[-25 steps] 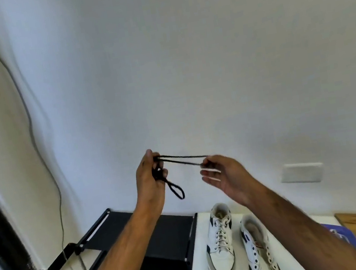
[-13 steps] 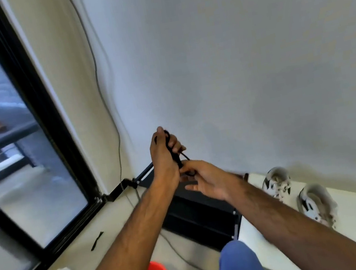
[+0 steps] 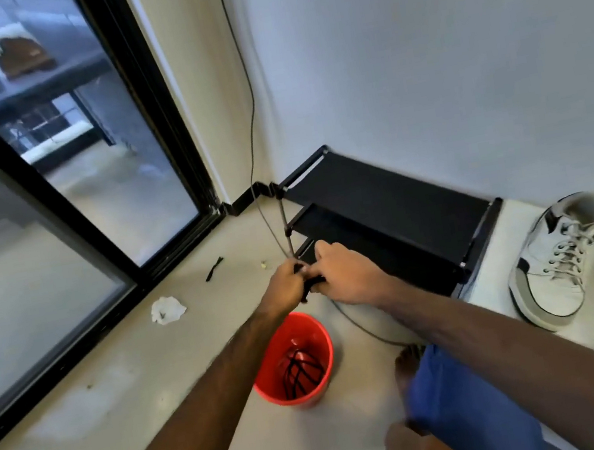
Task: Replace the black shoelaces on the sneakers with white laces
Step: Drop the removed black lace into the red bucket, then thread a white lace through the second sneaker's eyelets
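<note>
Left hand [image 3: 284, 281] and right hand [image 3: 346, 273] are gripping a bundled black shoelace [image 3: 311, 284] above red bucket [image 3: 294, 358] | black rack [image 3: 383, 210] is standing behind bucket | sneakers [image 3: 560, 259] are sitting right of bucket | crumpled paper [image 3: 166, 310] is lying left of bucket

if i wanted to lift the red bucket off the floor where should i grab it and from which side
Probably best to grip the red bucket by its open top rim, coming straight down from above. It stands upright on the floor with the mouth facing up, and no handle is visible. Take the rim edge nearest you; the far edge lies under the left hand and right hand, which hold a bundled black lace.
</note>
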`<state>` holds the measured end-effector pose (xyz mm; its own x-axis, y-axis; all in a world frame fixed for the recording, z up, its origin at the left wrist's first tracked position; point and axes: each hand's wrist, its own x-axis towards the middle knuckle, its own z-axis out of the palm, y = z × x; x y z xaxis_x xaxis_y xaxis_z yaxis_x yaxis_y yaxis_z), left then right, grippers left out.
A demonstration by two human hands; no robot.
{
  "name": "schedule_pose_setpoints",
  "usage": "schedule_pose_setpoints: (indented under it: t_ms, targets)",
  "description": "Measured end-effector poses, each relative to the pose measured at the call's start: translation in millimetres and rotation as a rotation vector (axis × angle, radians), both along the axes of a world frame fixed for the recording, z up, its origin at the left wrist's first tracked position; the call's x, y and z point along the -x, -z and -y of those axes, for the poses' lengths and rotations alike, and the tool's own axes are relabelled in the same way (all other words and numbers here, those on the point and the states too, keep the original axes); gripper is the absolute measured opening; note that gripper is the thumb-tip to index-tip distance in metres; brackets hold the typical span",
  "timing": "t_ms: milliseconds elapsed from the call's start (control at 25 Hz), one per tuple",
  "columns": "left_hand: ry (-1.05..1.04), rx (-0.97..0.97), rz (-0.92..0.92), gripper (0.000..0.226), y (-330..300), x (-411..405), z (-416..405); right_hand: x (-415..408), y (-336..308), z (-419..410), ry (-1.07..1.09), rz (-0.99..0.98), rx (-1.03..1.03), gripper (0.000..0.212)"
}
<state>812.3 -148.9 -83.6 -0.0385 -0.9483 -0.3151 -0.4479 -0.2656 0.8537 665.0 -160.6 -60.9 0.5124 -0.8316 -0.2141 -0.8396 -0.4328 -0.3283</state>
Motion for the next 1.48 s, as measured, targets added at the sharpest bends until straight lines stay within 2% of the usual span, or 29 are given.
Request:
schedule_pose_setpoints:
  t_ms: [120, 200, 320, 400, 480, 520, 640, 760, 960, 1040, 1200, 1360, 1480]
  targets:
    - [-0.068, -0.246, -0.047, 0.017, 44.7, -23.4, -12.6, -20.4, 34.0, 2.7, 0.06, 0.153, -0.263, 0.018]
    - [-0.168, -0.291, -0.009, 0.02, 65.0, -32.5, -14.7, -29.6, 55.3, 5.3, 0.137, 0.208, -0.375, 0.022]
    - [-0.28, -0.357, -0.015, 0.039, 87.1, -39.1, -16.6, -39.0, 83.7, 3.8, 0.177, 0.264, -0.566, 0.055]
    - [-0.295, -0.397, -0.013, 0.06, 107.2, -49.3, -17.8, -43.2, 96.0, 4.3, 0.119, 0.223, -0.661, 0.073]
    - [-0.257, -0.383, 0.079, 0.082, 122.4, -59.5, -20.0, -43.7, 103.3, 5.8, 0.011, 0.121, -0.585, 0.072]
    - [-0.223, -0.366, 0.12, 0.081, 124.0, -62.9, -21.1, -42.2, 105.9, 5.0, -0.023, 0.091, -0.524, 0.069]
    - [-0.094, -0.238, 0.267, 0.043, 102.3, -59.1, -22.2, -29.3, 99.1, 3.6, 0.01, 0.083, -0.448, 0.052]
    - [0.083, -0.09, 0.429, 0.03, 76.0, -39.3, -18.7, -3.5, 74.9, 1.4, 0.055, 0.119, -0.373, 0.049]
    - [0.375, 0.268, 0.769, 0.057, 21.6, 30.2, -1.7, 61.1, 24.2, -2.4, 0.012, -0.01, -0.06, 0.073]
    - [0.438, 0.362, 0.833, 0.066, -7.9, 67.7, 7.1, 102.4, -3.6, -7.1, 0.077, -0.035, 0.053, 0.077]
    - [0.595, 0.5, 0.892, 0.068, -59.8, 152.5, 17.1, 196.8, -44.5, -28.6, 0.239, -0.031, 0.203, 0.078]
    - [0.758, 0.617, 0.922, 0.062, -92.8, 249.3, 21.0, 297.0, -59.7, -67.0, 0.427, 0.003, 0.239, 0.076]
    - [0.885, 0.676, 0.887, 0.055, -93.6, 339.1, 3.6, 383.4, -50.0, -115.7, 0.583, 0.015, 0.244, 0.07]
